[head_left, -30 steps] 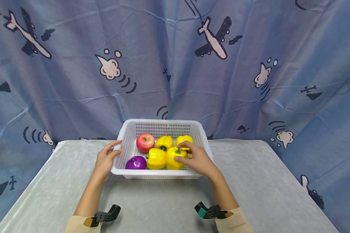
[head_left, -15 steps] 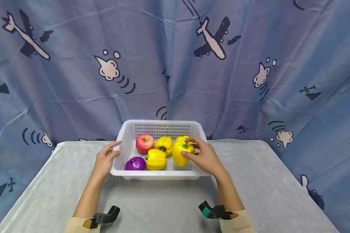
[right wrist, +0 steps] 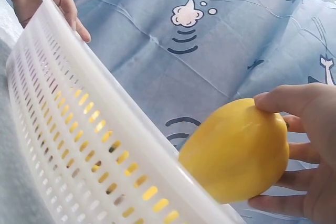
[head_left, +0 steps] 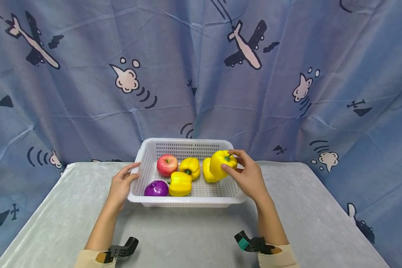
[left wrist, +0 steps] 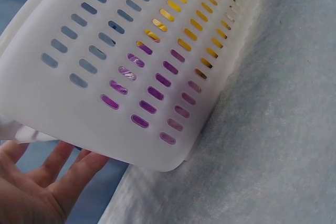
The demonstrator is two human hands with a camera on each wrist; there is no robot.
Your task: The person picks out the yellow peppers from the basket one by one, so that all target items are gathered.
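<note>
A: And up it comes! The yellow pepper has been lifted from the front of the white basket and swung rightward in the right hand. It is held now above the basket's right end.

B: How is it being gripped?

A: Pinched, with the thumb on one side and the fingers round the other, the green stem lying between. A gap has been left below and to the left of those fingers, so the pepper is judged to be in mid-carry, not set down.

B: And by the left hand?

A: The left rim is being touched, just as a second ago. Just beyond those fingers, inside, are seen an apple and a purple vegetable.

B: Firmly held?

A: That cannot be told; in the left wrist view the fingertips are hidden by the rim. Another pepper, just left of the right fingers, is partly covered by the carried one, and whether the two touch cannot be made out. In the right wrist view, the pepper's lower edge is cut off by the rim.
</note>
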